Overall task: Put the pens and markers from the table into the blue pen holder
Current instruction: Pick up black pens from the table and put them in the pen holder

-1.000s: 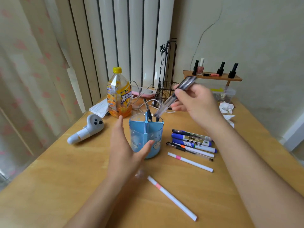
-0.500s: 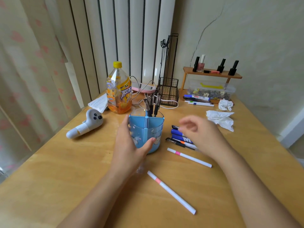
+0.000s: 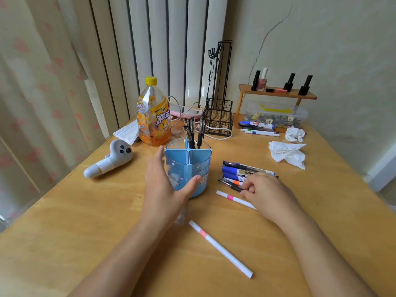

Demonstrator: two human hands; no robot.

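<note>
So roughly three pens [image 3: 194, 133] stand in the blue pen holder [image 3: 188, 168], loosely cupped by the left hand [image 3: 164, 185], while the right hand [image 3: 267, 194] pinches a black pen [image 3: 230, 184] from the pile; two white markers [image 3: 220, 248] and far markers [image 3: 257, 128] remain.

A yellow-capped drink bottle [image 3: 153, 116] stands upright on the wooden table [image 3: 85, 221], a folded white paper [image 3: 126, 132] just beside it and a white handheld device [image 3: 109, 158] lying nearer the left edge. At the back are a black wire rack [image 3: 218, 118], a small wooden shelf [image 3: 277, 94] carrying nail polish bottles [image 3: 261, 81], and a clear plastic box [image 3: 276, 114] beneath the shelf. Two crumpled tissues [image 3: 287, 153] lie on the right.
</note>
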